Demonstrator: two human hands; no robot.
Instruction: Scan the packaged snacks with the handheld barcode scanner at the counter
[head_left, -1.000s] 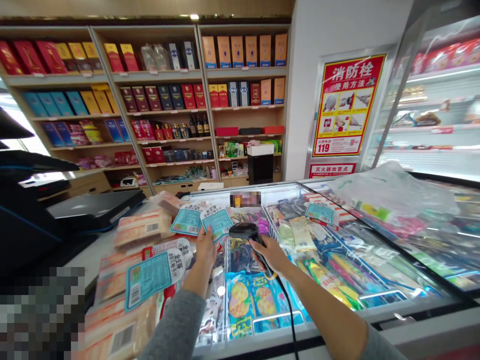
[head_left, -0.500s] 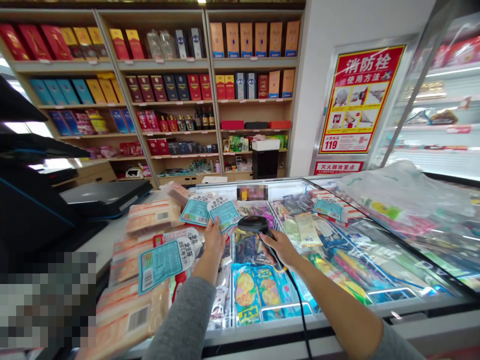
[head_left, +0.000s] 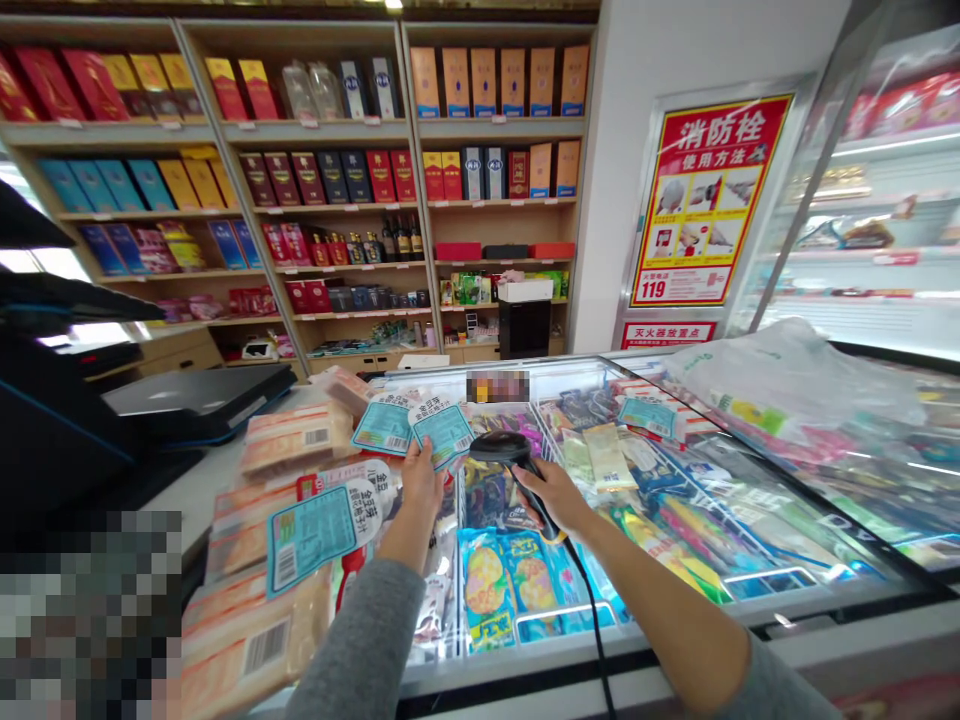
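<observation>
My left hand [head_left: 424, 480] is closed on the lower edge of a blue-labelled packet [head_left: 442, 432] with a printed white top and a barcode. Another packet of the same kind [head_left: 382, 425] lies just left of it. Wrapped in my right hand [head_left: 555, 500] is the handle of a black barcode scanner [head_left: 501, 447], its head turned toward the held packet. The scanner's black cable [head_left: 596, 620] hangs down toward me. Nearer on the left, a further blue-labelled packet [head_left: 315, 535] rests on clear-wrapped packs with orange stripes [head_left: 255, 640].
Below my hands is a chest freezer [head_left: 480, 690] with blue ice-cream packs [head_left: 487, 590] and wire baskets. A white plastic bag [head_left: 810, 370] lies on its right side. A black checkout device [head_left: 202, 395] stands at the left. Shelves of boxed bottles [head_left: 495, 165] line the back.
The view has shifted slightly, moving the scene a little left. Both hands keep their holds on the packet and the scanner, with little other visible movement.
</observation>
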